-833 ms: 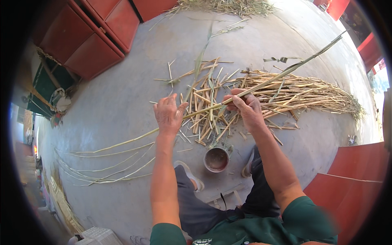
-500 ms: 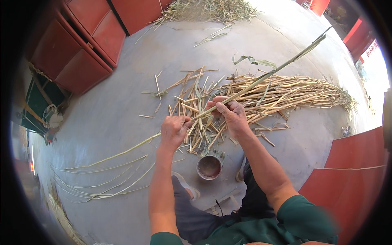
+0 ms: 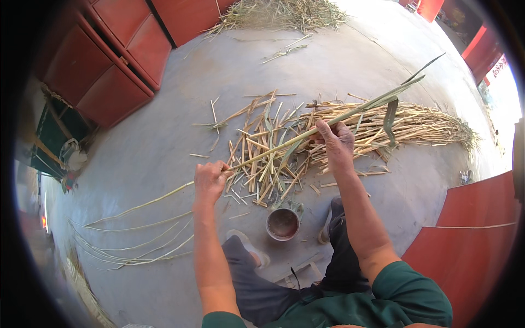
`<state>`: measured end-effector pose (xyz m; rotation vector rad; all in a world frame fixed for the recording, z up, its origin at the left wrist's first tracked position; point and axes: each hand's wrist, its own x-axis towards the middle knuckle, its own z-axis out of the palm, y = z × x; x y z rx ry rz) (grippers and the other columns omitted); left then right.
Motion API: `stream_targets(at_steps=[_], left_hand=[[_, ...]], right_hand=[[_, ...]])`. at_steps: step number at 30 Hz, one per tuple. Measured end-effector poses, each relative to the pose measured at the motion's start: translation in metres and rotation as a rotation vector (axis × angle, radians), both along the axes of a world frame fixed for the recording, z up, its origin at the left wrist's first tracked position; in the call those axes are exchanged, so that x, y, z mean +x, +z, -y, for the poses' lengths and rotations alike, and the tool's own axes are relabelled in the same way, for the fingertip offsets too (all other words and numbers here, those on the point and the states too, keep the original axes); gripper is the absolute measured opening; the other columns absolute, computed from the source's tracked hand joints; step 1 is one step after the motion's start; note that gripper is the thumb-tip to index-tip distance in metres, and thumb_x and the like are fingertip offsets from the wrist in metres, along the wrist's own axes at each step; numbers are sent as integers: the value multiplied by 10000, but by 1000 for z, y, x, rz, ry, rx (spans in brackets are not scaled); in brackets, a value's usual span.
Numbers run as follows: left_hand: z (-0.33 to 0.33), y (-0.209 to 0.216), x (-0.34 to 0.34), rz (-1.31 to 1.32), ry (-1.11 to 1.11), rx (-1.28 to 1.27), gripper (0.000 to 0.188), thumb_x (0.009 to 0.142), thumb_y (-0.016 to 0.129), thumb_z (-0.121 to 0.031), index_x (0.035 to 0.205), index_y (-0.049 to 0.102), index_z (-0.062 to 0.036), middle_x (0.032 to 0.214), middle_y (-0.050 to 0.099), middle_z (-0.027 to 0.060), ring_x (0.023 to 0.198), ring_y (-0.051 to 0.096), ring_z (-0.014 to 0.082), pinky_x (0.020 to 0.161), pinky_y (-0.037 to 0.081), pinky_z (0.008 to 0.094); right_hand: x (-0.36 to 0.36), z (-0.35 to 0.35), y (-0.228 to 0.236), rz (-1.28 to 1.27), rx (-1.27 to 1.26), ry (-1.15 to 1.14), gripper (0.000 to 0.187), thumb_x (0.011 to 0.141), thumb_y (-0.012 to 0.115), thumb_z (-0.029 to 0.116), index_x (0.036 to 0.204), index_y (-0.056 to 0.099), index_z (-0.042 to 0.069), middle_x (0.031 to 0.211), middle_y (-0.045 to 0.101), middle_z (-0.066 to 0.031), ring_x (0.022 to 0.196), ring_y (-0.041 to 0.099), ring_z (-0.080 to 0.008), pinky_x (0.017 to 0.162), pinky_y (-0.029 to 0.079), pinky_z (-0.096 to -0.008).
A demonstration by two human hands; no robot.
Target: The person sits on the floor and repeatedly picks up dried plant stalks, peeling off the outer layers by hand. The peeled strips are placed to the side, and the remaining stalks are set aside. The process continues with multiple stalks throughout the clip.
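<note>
A long green-yellow stalk runs slantwise from lower left to upper right between my hands, with a drooping leaf near its far end. My left hand is closed around its lower part. Farther along, my right hand grips it with thumb and fingers. Beyond the left hand the stalk trails toward the floor, near several thin pale strips. Below the stalk lie loose short stalk pieces and, to the right, a pile of long dry stalks.
A round dark pot stands on the floor between my feet. A heap of leafy straw lies at the far side. Red cabinets stand at the far left, and a red panel rises on the right.
My hands have moved apart along the stalk: the left down and leftward, the right outward to the right. A leaf now hangs down beyond my right hand.
</note>
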<state>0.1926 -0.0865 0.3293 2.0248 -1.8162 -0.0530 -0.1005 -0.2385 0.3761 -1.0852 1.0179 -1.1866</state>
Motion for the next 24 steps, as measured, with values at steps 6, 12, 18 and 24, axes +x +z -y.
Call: stream_targets(at_steps=[6, 12, 18, 24], left_hand=[[15, 13, -41, -272, -94, -212, 129, 797, 785, -210, 860, 733, -110, 770, 710, 39, 734, 644, 226, 736, 399, 377], [19, 13, -56, -295, -90, -196, 137, 788, 816, -184, 848, 741, -86, 785, 731, 37, 701, 657, 191, 713, 398, 345], [8, 21, -45, -598, -25, -67, 156, 793, 816, -169, 865, 758, -43, 765, 732, 85, 628, 650, 193, 675, 460, 338], [3, 37, -38, -878, 23, 75, 150, 792, 810, -165, 859, 752, -43, 769, 729, 83, 647, 650, 194, 682, 457, 330]], right_hand=[[17, -14, -12, -8, 40, 151, 322, 942, 730, 303, 1066, 645, 19, 900, 727, -68, 757, 698, -123, 705, 546, -230], [27, -23, -10, -14, 41, 298, 260, 977, 673, 210, 1086, 628, -21, 926, 723, -85, 840, 695, -127, 758, 552, -250], [20, -17, -13, -78, -9, 579, 248, 994, 628, 178, 1144, 626, -20, 1065, 721, -120, 985, 681, -162, 860, 563, -292], [18, -17, -4, -101, -65, 666, 242, 998, 569, 127, 1167, 625, -37, 1084, 714, -129, 1026, 695, -197, 882, 574, -313]])
